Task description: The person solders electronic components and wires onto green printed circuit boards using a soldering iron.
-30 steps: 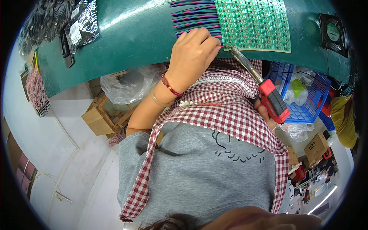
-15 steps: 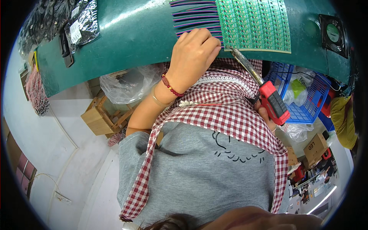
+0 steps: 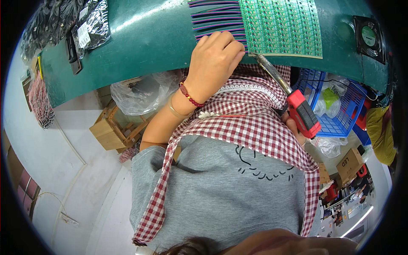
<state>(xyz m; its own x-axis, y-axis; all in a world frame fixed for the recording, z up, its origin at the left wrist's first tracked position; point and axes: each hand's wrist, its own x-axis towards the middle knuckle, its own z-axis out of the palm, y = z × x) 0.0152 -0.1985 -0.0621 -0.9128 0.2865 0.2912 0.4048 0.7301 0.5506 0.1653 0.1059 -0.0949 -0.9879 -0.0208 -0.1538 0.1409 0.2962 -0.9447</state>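
Soldering iron (image 3: 303,112), one, clamped in right hand (image 3: 295,127); left hand (image 3: 216,57) at wires (image 3: 216,21), grip unclear; one circuit panel (image 3: 282,27)

A single fisheye view, the left of a head-worn pair, looks steeply down from close above the grey shirt (image 3: 229,191) filling the lower centre; the green table (image 3: 144,46) bends across the frame's top, and darkness rounds off the corners

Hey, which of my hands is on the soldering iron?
Your right hand, partly hidden behind the soldering iron. The left hand, wearing red beads, is at the wires beside the boards instead.
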